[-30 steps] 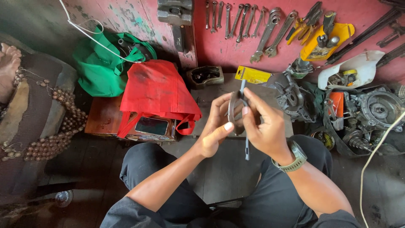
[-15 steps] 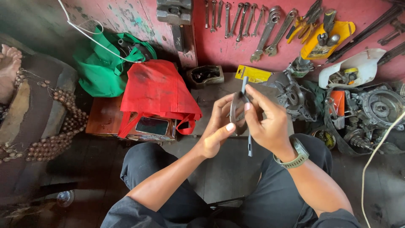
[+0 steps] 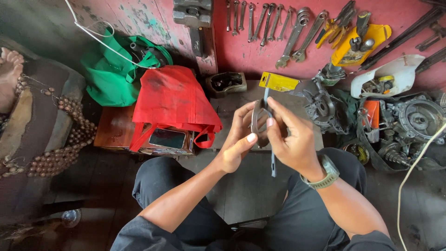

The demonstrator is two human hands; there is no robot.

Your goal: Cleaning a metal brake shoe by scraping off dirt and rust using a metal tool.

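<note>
In front of my chest my left hand (image 3: 237, 139) grips a dark, round metal part (image 3: 258, 122) from the left side, thumb across its edge. My right hand (image 3: 290, 139), with a green watch at the wrist, holds a thin grey tool (image 3: 272, 155) whose tip lies against the same part; its handle hangs down below my fingers. Both hands touch around the part, above a grey floor slab between my knees.
A red bag (image 3: 173, 100) lies on a wooden box (image 3: 114, 132) with a phone, a green bag (image 3: 109, 74) behind it. Wrenches (image 3: 290, 32) and pliers lie on the red floor. Engine parts (image 3: 409, 125) crowd the right. Someone's bare foot (image 3: 8, 76) rests far left.
My hands and the metal part have shifted slightly, and the right hand has turned the thin tool against the part. Everything around them stays where it was.
</note>
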